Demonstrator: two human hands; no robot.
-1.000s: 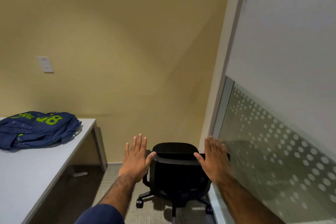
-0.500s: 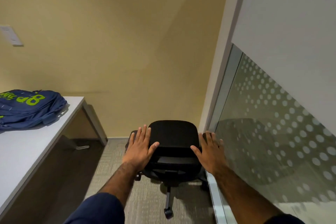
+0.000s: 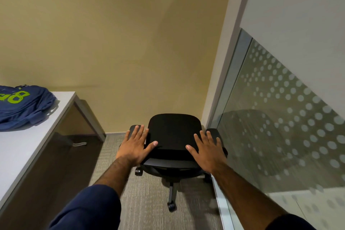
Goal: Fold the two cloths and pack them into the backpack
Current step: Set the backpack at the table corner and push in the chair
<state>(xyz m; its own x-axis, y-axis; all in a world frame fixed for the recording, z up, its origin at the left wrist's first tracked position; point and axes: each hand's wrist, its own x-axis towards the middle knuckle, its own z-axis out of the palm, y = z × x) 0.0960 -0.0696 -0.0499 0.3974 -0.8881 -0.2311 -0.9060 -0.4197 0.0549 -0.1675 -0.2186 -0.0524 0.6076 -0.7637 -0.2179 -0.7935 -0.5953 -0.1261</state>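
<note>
A dark blue backpack with lime-green lettering lies flat at the far end of the white table on the left, partly cut off by the frame's edge. No cloths are in view. My left hand and my right hand are both stretched forward, palms down and fingers straight, over the top of a black office chair. Neither hand holds anything. Both are well to the right of the table and the backpack.
The black chair stands on wheels on grey carpet in the corner. A yellow wall is straight ahead. A frosted glass partition with a dot pattern runs along the right side, close to the chair.
The view has tilted down and the chair now sits closer below me. Both hands have stayed spread over the chair back. The backpack has slid towards the left edge of the view.
</note>
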